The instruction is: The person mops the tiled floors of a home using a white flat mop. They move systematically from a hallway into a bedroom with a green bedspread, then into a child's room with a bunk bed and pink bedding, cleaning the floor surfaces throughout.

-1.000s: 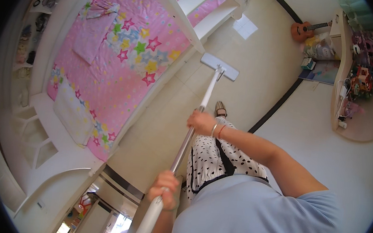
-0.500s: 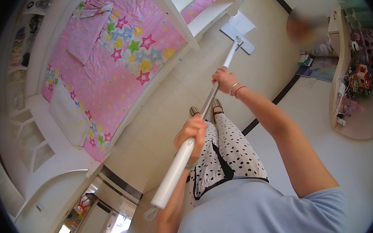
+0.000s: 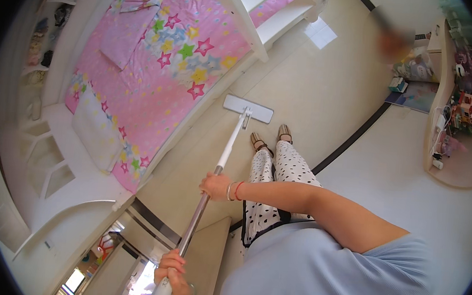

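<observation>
A flat mop (image 3: 231,143) with a white and silver pole slants from the lower left up toward the bed's side. Its flat, pale grey rectangular head (image 3: 261,114) lies on the floor, just ahead of my feet and to their left. My right hand (image 3: 216,186) is wrapped round the middle of the silver pole, a bangle and a red band at its wrist. Lower down, near the bottom of the view, my left hand (image 3: 173,274) grips the pole where the silver part meets the thick white handle. The handle's end runs out of the picture.
On the left stands a white-framed bed (image 3: 160,177) with a pink star-patterned sheet and white steps (image 3: 286,20). A curved desk (image 3: 433,136) holding toys and a cable is on the right, a small box (image 3: 397,84) beside it. A dark strip (image 3: 352,138) crosses the floor.
The mop head has come back from the far floor toward my feet and leftward. Both hands have moved down and left with the pole, still gripping it.
</observation>
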`<state>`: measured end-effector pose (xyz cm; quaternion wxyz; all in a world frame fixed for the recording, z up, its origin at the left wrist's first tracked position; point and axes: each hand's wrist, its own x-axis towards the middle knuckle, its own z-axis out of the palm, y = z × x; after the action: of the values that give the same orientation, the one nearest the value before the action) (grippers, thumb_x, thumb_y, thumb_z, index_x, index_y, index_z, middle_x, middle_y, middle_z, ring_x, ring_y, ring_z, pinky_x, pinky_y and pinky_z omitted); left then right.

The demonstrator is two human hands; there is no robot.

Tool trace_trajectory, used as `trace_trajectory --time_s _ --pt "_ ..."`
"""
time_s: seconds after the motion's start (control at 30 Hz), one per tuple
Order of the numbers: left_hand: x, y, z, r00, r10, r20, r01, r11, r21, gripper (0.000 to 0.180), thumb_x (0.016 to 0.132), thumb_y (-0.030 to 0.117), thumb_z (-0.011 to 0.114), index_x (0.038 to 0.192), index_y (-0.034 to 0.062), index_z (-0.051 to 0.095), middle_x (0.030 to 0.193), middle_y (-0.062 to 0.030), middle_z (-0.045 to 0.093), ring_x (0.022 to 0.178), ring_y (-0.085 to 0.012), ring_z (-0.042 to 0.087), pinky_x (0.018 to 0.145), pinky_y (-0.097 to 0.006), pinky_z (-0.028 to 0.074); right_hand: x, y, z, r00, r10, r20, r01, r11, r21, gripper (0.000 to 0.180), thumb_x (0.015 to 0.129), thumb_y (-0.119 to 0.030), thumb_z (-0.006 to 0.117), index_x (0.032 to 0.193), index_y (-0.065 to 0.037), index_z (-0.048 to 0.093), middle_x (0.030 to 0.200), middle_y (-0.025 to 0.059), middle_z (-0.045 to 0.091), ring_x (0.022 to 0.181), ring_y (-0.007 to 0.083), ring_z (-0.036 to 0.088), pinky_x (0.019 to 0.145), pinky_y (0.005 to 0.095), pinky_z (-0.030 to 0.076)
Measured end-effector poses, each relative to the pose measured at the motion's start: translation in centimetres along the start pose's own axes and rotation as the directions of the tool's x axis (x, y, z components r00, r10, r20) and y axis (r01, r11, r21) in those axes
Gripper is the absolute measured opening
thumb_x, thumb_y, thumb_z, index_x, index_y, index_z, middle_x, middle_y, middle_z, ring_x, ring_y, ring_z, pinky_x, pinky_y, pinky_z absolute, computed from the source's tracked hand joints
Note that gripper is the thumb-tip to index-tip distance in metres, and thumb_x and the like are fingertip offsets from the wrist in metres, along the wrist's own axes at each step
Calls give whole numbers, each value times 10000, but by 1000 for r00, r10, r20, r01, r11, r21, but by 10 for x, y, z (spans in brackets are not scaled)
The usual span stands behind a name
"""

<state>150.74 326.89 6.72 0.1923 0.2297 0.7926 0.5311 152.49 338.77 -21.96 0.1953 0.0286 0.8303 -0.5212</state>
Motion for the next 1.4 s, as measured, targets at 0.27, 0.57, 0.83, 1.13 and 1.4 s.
trace_trajectory --time_s 0.27,0.57,0.83,1.13,1.4 --pt "25 -31 -18 990 84 -111 -97 988 -118 177 899 145 467 754 105 373 560 -58 433 617 -209 484 792 -466 465 11 -7 -30 994 -25 103 32 997 -65 116 827 -211 628 894 -135 684 907 77 658 916 263 647 756 445 535" --pt "84 -91 126 996 87 35 -62 891 -450 124 944 170 470 863 96 413 736 -95 552 730 -222 541 929 -551 457 -65 144 -133 939 246 -239 -274 958 -88 77 800 -144 626 862 -128 669 923 93 645 972 278 631 745 427 549" --pt "145 -105 362 854 331 402 -35 807 -590 116 928 7 515 841 51 453 815 -100 603 824 -201 592 1006 -534 440 -190 349 -227 628 469 -621 -644 761 -76 49 845 -202 652 888 -188 670 986 14 614 1078 223 563 799 440 488" --pt "95 -106 355 790 403 462 -85 819 -567 210 790 -144 562 714 26 465 758 -111 597 771 -222 620 942 -490 498 -225 352 -151 547 373 -750 -542 840 23 117 884 -241 632 830 -138 619 952 36 569 1084 245 532 815 410 510" --pt "102 -106 207 717 345 606 -88 907 -411 110 863 -43 515 842 46 454 774 -105 589 810 -259 597 960 -578 457 -134 254 -62 577 349 -739 -418 903 100 155 739 -93 711 874 -144 654 971 36 593 1099 259 520 872 387 520"
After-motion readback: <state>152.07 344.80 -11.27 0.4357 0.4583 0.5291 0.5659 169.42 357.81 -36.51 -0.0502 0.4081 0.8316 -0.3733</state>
